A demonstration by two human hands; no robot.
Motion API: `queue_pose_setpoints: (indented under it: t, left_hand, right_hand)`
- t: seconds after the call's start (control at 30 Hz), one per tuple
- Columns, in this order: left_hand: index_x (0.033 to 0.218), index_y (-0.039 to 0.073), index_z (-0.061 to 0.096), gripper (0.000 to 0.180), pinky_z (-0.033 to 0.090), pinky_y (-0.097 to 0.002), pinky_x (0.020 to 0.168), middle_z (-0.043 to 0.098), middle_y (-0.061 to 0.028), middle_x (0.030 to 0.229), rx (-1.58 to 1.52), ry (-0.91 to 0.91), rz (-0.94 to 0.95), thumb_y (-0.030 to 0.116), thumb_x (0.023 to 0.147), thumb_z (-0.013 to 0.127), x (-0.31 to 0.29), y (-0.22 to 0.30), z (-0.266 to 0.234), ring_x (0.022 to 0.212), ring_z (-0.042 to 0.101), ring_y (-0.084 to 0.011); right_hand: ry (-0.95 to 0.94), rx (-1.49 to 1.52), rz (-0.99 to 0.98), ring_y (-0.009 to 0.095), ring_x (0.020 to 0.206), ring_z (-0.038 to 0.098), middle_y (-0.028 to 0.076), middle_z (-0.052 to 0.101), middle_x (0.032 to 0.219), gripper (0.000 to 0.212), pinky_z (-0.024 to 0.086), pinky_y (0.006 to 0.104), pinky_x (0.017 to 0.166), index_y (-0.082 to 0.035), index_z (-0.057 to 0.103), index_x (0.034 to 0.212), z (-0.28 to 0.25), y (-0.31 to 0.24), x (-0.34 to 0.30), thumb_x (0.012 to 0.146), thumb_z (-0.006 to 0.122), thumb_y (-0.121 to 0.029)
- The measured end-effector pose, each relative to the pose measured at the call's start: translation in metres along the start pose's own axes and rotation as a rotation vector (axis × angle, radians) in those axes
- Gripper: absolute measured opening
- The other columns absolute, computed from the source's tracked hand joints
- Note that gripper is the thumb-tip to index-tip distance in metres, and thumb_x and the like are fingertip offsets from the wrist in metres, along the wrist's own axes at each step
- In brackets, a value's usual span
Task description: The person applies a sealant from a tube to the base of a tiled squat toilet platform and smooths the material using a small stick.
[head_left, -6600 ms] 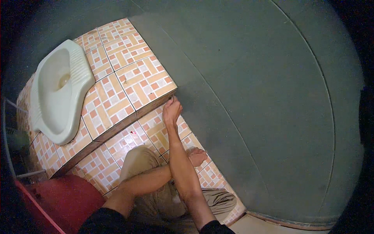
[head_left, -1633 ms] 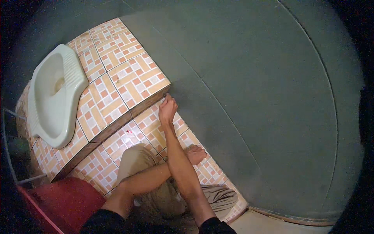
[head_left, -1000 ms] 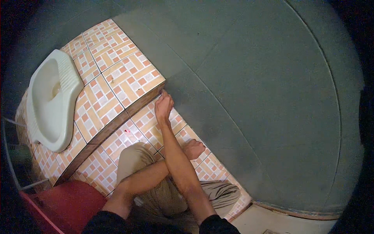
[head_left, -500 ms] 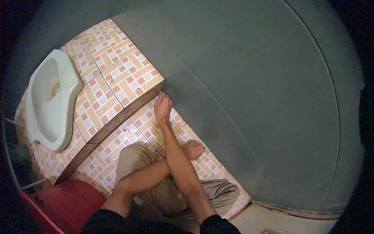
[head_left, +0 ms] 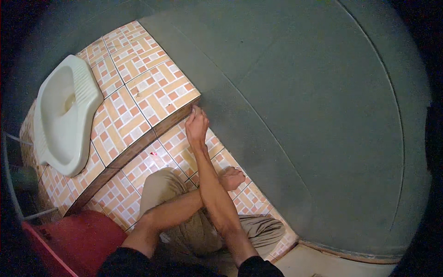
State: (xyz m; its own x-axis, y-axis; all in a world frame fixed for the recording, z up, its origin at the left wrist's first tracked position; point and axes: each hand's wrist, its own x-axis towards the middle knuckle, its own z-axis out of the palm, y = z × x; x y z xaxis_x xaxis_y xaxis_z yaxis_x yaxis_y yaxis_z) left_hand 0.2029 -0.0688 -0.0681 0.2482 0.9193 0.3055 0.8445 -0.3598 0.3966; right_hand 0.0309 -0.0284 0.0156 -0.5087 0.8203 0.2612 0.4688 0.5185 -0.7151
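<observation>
My forearms cross in front of me, the right one over the left. My right hand (head_left: 197, 125) reaches to the riser of the tiled step (head_left: 159, 90), close to the corner where it meets the green wall (head_left: 314, 106). Its fingers are pinched together at the riser; anything between them is too small to make out. My left hand (head_left: 233, 178) is closed in a fist low over the tiled floor (head_left: 173, 150), near the wall's foot. Its fingertips are turned out of sight, so whatever they hold, if anything, is hidden.
A white squat toilet (head_left: 67, 115) is set into the raised step at left. A red plastic container (head_left: 94, 240) stands at lower left. A small red scrap (head_left: 153, 153) lies on the floor tiles. A pale door sill (head_left: 332, 263) lies at lower right.
The whole view has shifted slightly, so the scene sits a little further right. Both hands stay in nearly the same places, the right fingers still at the step's riser.
</observation>
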Motion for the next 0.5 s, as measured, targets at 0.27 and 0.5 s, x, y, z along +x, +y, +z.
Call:
queue_pose_setpoints:
  t: [0.27, 0.5]
  left_hand:
    - [0.07, 0.009, 0.056, 0.003, 0.047, -0.0375, 0.059, 0.06, -0.0093, 0.073, -0.042, 0.14, 0.057, 0.012, 0.071, 0.057, -0.002, -0.005, 0.004, 0.068, 0.062, -0.0244]
    - [0.073, 0.006, 0.058, 0.005, 0.048, -0.0405, 0.066, 0.06, -0.012, 0.076, -0.075, -0.067, -0.009, 0.01, 0.073, 0.056, 0.013, 0.012, -0.022, 0.07, 0.063, -0.0289]
  right_hand:
    - [0.029, 0.003, -0.058, 0.043, 0.088, 0.06, 0.028, 0.061, 0.094, 0.023, 0.047, 0.0462, 0.079, 0.006, 0.062, 0.098, 0.006, 0.003, 0.004, 0.085, 0.045, -0.003]
    - [0.031, -0.046, -0.038, 0.043, 0.091, 0.059, 0.027, 0.061, 0.096, 0.023, 0.046, 0.0466, 0.08, 0.007, 0.06, 0.1, 0.003, 0.019, 0.003, 0.088, 0.044, -0.005]
